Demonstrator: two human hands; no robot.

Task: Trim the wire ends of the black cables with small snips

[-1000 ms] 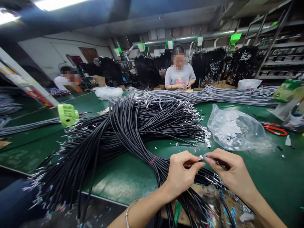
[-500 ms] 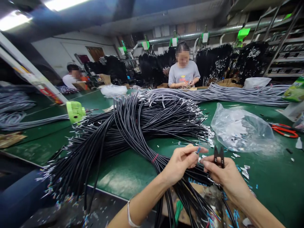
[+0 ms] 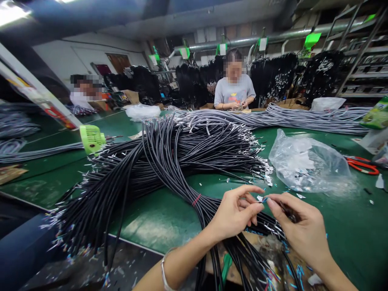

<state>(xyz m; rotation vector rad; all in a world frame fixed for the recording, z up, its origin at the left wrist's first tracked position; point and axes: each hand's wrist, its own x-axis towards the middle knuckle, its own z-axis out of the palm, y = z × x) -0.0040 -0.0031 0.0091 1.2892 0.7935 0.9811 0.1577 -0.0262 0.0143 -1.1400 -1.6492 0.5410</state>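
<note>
My left hand (image 3: pixel 238 212) is closed, thumb and fingers pinching a thin cable end whose blue inner wires (image 3: pixel 264 199) stick out. From the other side, my right hand (image 3: pixel 303 222) pinches the tips of these wires. A pair of dark thread snips (image 3: pixel 289 213) is tucked inside the right hand, mostly hidden by the fingers. Below both hands runs a bundle of black cables (image 3: pixel 204 206), bound with a pink tie (image 3: pixel 197 199). Its lower ends fan out in coloured wires (image 3: pixel 273 275) near the table edge.
A large pile of black cables (image 3: pixel 121 194) covers the table's left side. On the right lie a clear plastic bag (image 3: pixel 309 163) of white scraps and red-handled scissors (image 3: pixel 362 165). A green fan (image 3: pixel 91 139) stands left. Across the table, a person (image 3: pixel 234 91) sits behind grey cables (image 3: pixel 315 121).
My right hand has turned, so the snips that pointed up now lie inside its fingers. Its fingertips have come onto the blue wires at my left hand. The view has shifted slightly.
</note>
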